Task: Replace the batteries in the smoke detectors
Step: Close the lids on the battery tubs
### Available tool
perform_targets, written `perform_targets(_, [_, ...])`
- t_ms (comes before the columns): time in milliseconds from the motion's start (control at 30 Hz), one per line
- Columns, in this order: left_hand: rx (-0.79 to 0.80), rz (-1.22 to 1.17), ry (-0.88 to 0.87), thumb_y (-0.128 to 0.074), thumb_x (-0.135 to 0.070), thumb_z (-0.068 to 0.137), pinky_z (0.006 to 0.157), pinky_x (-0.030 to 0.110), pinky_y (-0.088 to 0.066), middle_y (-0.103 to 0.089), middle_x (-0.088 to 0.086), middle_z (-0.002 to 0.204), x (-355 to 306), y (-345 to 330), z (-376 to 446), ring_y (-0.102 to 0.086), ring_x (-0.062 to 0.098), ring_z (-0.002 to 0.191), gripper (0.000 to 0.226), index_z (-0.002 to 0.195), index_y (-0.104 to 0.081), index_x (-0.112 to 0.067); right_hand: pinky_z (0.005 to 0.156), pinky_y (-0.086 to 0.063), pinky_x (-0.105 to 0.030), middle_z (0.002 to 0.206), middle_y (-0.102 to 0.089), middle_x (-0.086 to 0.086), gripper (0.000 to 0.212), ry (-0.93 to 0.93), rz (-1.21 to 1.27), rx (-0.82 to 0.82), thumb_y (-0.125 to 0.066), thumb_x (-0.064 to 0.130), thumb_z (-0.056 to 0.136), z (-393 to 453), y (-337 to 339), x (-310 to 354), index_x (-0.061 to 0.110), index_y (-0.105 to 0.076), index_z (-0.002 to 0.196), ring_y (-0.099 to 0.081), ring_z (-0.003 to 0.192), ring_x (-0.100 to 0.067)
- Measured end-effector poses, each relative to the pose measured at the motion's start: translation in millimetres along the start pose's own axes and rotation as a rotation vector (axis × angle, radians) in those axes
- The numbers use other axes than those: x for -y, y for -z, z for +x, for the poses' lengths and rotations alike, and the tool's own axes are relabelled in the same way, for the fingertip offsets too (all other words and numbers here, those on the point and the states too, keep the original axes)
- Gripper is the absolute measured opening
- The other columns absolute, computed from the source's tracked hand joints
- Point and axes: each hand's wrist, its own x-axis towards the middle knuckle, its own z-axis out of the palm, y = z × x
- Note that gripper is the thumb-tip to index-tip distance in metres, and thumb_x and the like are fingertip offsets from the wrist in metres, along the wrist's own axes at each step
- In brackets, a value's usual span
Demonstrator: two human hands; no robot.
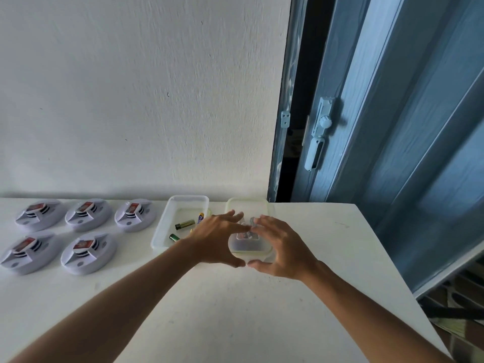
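Note:
Five white round smoke detectors lie in two rows at the table's left, among them one at the back [87, 214] and one at the front [87, 252]. An open clear tray [159, 231] holds loose batteries, including a green one [184, 224]. Right of it stands a clear plastic container [248, 247] with a yellowish rim and small items inside that I cannot make out. My left hand [217, 239] and my right hand [280, 247] cup this container from both sides. Both thumbs sit at its near edge and the fingers arch over its top.
The white table [301, 297] ends at its right edge, close to a blue door [379, 153] with a latch. A white wall rises behind the table. Dark clutter lies on the floor at the lower right.

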Motion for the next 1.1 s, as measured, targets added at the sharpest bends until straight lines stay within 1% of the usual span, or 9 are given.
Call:
perform_targets(233, [-0.051,0.020,-0.020,-0.074,-0.054,0.077,0.112,0.044,-0.034,-0.031,0.010,0.158,-2,-13,-3,-0.029,0.028,0.147,0.083,0.148,-0.039,-0.030,0.101,-0.048,-0.038,0.131,-0.063,-0.007,0.078,0.015,-0.067,-0.011,-0.077,0.061,0.064,2,-5,0,0.011,-0.063,0.122,-0.058,0.122,-0.025])
perform_targets(367, [0.018,-0.057,-0.016,-0.073,-0.047,0.083,0.117,0.041,-0.025,-0.020,0.003,0.162,1,-16,-6,-0.014,0.022,0.151,0.077,0.149,-0.036,-0.033,0.102,-0.037,-0.029,0.133,-0.059,-0.001,0.077,-0.109,0.072,0.122,-0.055,0.074,0.074,12,10,-1,0.016,-0.062,0.124,-0.052,0.121,-0.015])
perform_targets(467, [0.022,-0.152,-0.071,-0.072,-0.028,0.087,0.117,0.033,-0.022,-0.020,-0.005,0.162,3,-14,-4,-0.007,0.015,0.152,0.065,0.145,-0.043,-0.032,0.102,-0.037,-0.031,0.132,-0.059,-0.001,0.063,-0.208,0.146,0.082,-0.040,0.061,0.091,33,19,-7,0.015,-0.060,0.128,-0.050,0.123,-0.014])
perform_targets(567, [0.010,-0.122,-0.091,-0.067,-0.014,0.090,0.120,0.039,-0.013,-0.012,-0.006,0.164,16,-15,-5,0.005,0.017,0.152,0.060,0.140,-0.047,-0.040,0.118,-0.017,-0.042,0.157,-0.031,0.005,0.052,-0.263,0.061,0.229,-0.040,0.050,0.099,52,14,-14,0.025,-0.043,0.145,-0.014,0.149,-0.015])
perform_targets(633, [0.047,-0.066,-0.077,-0.057,-0.007,0.093,0.121,0.047,-0.003,-0.007,-0.006,0.164,20,-10,-4,0.013,0.018,0.151,0.062,0.139,-0.045,-0.045,0.119,-0.009,-0.046,0.161,-0.016,0.007,0.070,-0.313,0.025,0.401,-0.024,0.070,0.091,57,16,-18,0.032,-0.030,0.150,-0.001,0.150,-0.015])
perform_targets(733, [0.072,-0.016,-0.050,-0.050,-0.021,0.096,0.120,0.054,0.003,-0.009,-0.005,0.164,18,5,3,0.013,0.021,0.151,0.048,0.138,-0.049,-0.045,0.116,-0.016,-0.047,0.159,-0.024,0.003,0.111,-0.329,-0.039,0.438,0.005,0.090,0.065,60,28,-21,0.028,-0.031,0.150,-0.018,0.147,-0.019])
perform_targets(833, [0.070,0.006,0.000,-0.048,-0.050,0.097,0.120,0.051,0.000,-0.017,-0.002,0.163,20,13,6,0.004,0.021,0.152,0.042,0.137,-0.053,-0.039,0.108,-0.030,-0.043,0.155,-0.032,0.002,0.105,-0.349,-0.090,0.452,-0.008,0.087,0.069,60,36,-15,0.024,-0.031,0.151,-0.028,0.138,-0.019])
perform_targets(933, [0.103,-0.024,0.070,-0.060,-0.073,0.076,0.121,0.046,-0.009,-0.025,-0.001,0.161,20,14,6,-0.008,0.020,0.152,0.075,0.139,-0.053,-0.033,0.110,-0.032,-0.043,0.156,-0.023,0.003,0.106,-0.394,-0.098,0.607,-0.041,0.086,0.071,58,44,-12,0.025,-0.018,0.154,-0.021,0.139,-0.018])
perform_targets(1100, [0.128,-0.063,0.101,-0.077,-0.069,0.061,0.106,0.038,-0.038,-0.045,0.000,0.149,16,9,9,-0.042,0.022,0.136,0.093,0.136,-0.051,-0.022,0.121,-0.012,-0.046,0.163,0.009,0.000,0.133,-0.387,-0.191,0.821,-0.074,0.070,0.062,59,51,-4,0.019,0.005,0.155,0.011,0.149,-0.023])
